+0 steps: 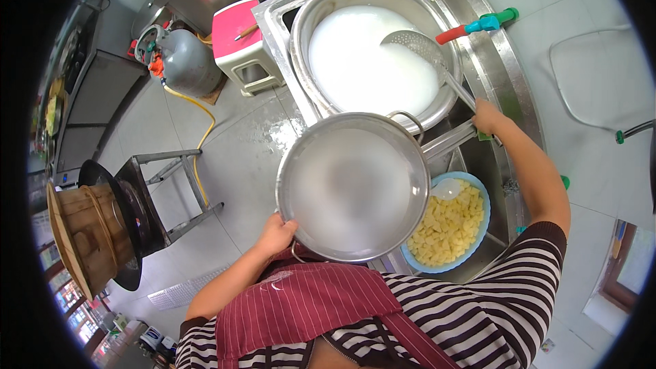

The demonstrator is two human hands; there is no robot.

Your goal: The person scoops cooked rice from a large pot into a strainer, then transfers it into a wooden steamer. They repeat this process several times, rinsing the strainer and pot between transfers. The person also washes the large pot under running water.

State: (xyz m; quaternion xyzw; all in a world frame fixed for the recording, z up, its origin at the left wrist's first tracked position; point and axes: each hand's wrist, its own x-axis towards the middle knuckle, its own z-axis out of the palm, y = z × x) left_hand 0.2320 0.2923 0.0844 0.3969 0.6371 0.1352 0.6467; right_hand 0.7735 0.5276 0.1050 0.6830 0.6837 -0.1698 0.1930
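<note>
A large steel pan with milky liquid or a hazy bottom, I cannot tell which, is in front of my body. My left hand grips its near left edge. My right hand is closed around the long handle of a perforated skimmer and is at the end of the pan's handle. The skimmer's head rests at the white liquid in a big steel pot. A light blue bowl of diced yellow pieces with a white plastic spoon stands beside the pan.
The pot stands on a metal sink unit with a coloured tap. Left of it are a pink-topped stool, a gas cylinder with a yellow hose, and a wooden steamer on a metal stand. The floor looks wet.
</note>
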